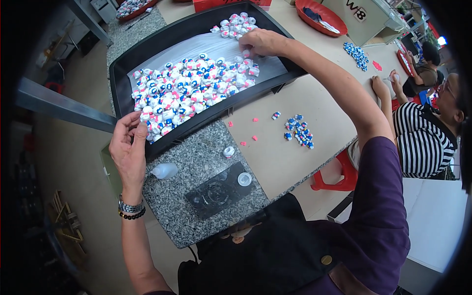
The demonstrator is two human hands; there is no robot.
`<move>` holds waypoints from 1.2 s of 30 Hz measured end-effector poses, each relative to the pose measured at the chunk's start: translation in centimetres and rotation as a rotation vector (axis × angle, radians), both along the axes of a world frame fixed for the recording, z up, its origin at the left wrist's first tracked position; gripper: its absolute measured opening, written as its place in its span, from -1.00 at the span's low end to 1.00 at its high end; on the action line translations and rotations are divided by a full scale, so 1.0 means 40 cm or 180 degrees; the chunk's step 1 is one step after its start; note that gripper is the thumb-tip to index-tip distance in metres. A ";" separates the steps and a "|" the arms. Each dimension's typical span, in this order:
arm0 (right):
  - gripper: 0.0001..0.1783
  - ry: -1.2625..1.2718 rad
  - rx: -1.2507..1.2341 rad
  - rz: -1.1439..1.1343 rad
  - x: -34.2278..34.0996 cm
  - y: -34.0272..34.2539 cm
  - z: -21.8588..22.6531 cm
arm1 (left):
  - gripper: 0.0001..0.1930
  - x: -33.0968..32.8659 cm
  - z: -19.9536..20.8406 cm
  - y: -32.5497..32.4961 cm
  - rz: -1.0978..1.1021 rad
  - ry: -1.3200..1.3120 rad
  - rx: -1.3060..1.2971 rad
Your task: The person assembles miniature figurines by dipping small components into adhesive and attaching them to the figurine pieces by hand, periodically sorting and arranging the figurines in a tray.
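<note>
A black tray (pixel 216 110) holds many small white figurines (pixel 179 88) with blue and pink parts, heaped over its left and middle. My right hand (pixel 263 43) reaches into the tray's far right, its fingers closed on a small white figurine (pixel 246 53). Beyond those fingers sits a separate cluster of whitish figurines (pixel 237 23). At the tray's near left corner is my left hand (pixel 129 150), fingers curved and thumb apart, the tips touching the rim and the closest figurines. A watch and a dark bead bracelet circle that wrist.
A small squeeze bottle (pixel 165 170), a lone white figurine (pixel 228 152) and a dark plate (pixel 219 189) with a round clear cap (pixel 244 179) lie on the granite top. Blue-white pieces (pixel 299 131) and pink bits (pixel 254 138) are on the tan board. A co-worker in stripes (pixel 423 137) sits at right.
</note>
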State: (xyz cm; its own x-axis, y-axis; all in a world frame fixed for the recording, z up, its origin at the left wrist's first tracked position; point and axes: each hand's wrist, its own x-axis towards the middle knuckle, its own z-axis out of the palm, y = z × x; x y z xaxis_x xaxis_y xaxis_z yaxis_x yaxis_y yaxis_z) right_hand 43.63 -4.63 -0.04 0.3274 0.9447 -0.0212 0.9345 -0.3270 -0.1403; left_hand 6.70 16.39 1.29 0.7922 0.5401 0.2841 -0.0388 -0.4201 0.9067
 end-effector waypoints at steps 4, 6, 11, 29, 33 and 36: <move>-0.77 0.0048 0.0552 -0.0102 0.031 -0.045 0.036 | -0.66 0.002 -0.002 0.001 -0.0034 -0.0002 0.0031; -0.79 -0.0089 0.0577 -0.0195 0.009 -0.053 0.050 | -0.64 -0.001 -0.004 0.005 -0.0049 -0.0039 0.0017; -0.76 -0.0862 -0.0240 -0.0312 -0.043 -0.051 0.017 | -0.64 -0.002 -0.008 0.006 0.0025 0.0018 0.0001; -0.81 0.4774 0.1960 -0.1101 -0.007 0.003 0.029 | -0.64 -0.006 -0.001 -0.002 0.0093 0.0052 0.0013; -0.84 0.5569 0.2318 -0.0838 0.002 -0.001 0.045 | -0.64 -0.009 0.001 -0.001 0.0091 0.0073 -0.0011; -0.70 0.3939 0.1436 -0.1325 -0.029 0.015 0.052 | -0.64 -0.016 0.002 0.002 0.0027 0.0133 0.0027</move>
State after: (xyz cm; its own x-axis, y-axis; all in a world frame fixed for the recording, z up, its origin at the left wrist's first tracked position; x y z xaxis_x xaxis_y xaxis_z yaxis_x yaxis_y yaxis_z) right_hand 42.46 -4.04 2.04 0.5768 0.7856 -0.2237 -0.0297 -0.2535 -0.9669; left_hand 6.07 16.46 1.37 0.7988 0.5446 0.2555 0.0026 -0.4279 0.9038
